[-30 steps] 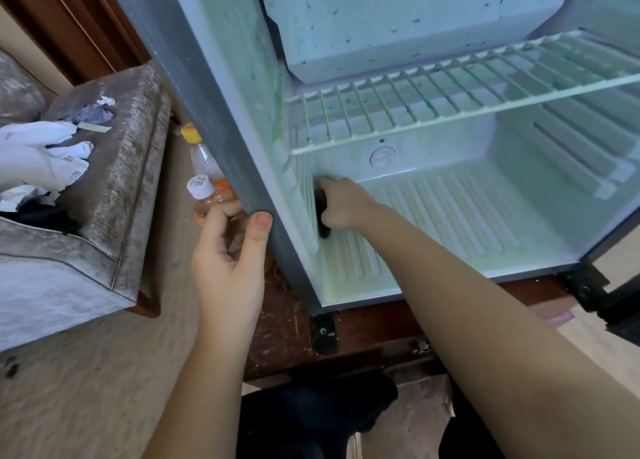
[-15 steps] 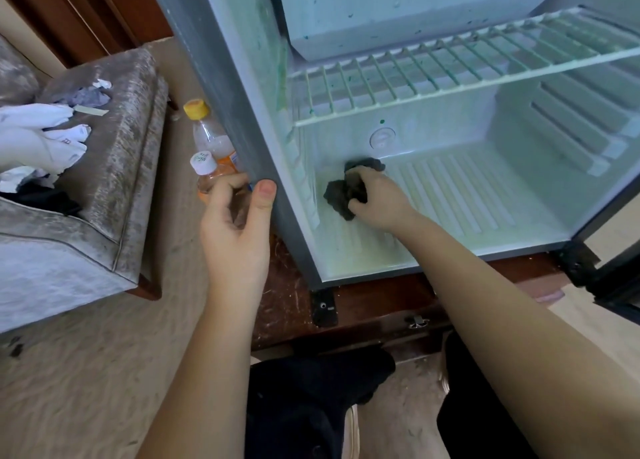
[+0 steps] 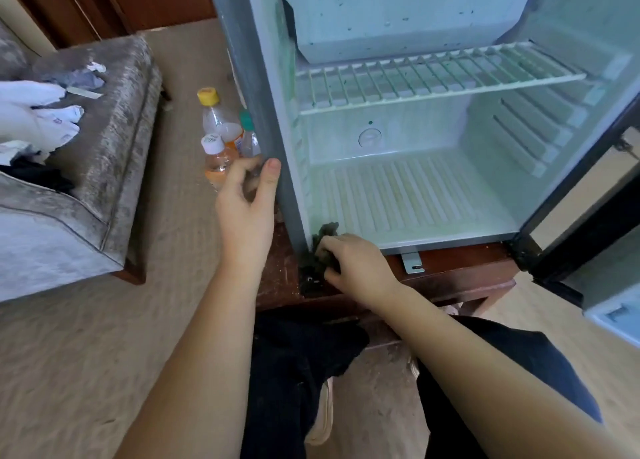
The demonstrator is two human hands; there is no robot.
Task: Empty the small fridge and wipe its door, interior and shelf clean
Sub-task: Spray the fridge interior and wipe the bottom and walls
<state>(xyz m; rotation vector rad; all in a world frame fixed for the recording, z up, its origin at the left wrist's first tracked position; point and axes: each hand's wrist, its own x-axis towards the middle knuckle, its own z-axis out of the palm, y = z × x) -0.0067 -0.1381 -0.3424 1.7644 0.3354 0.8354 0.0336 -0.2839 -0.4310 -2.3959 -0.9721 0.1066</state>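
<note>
Setting: beige carpet [image 3: 86,354] floor. A grey upholstered seat [image 3: 104,167] stands at left with white cloths [image 3: 31,112] heaped on it.

Small fridge [image 3: 252,95]: stands open on a dark wooden stand [image 3: 457,271], centre to right. Its door [image 3: 568,247] is swung out to the near right. No food or bottles are inside. Green specks show on the freezer box [image 3: 398,18] at top and on the left inner wall. The wire shelf [image 3: 433,77] is in place, level, just below the freezer box. The ribbed fridge floor [image 3: 398,195] lies below it.

Person: dark-trousered legs [image 3: 294,372] at near centre, one light shoe [image 3: 322,413] between them.

Bottles [image 3: 221,126]: three, upright on the floor just left of the fridge, close together. Caps are yellow, white and green.

Left hand [image 3: 246,209]: grasps the fridge's left wall. The thumb lies flat on the front edge and the fingers curl round the outer side, close to the bottles.

Right hand [image 3: 356,264]: clenched around a dark cloth [image 3: 320,247]. The cloth bunches out to the left of and beyond the fingers. It is pressed against the near-left bottom corner of the fridge, where the front lip meets the stand. Part of the cloth hangs below the lip over the stand's edge.

Metal bracket [image 3: 412,263]: under the fridge's front lip, just right of the right hand.
</note>
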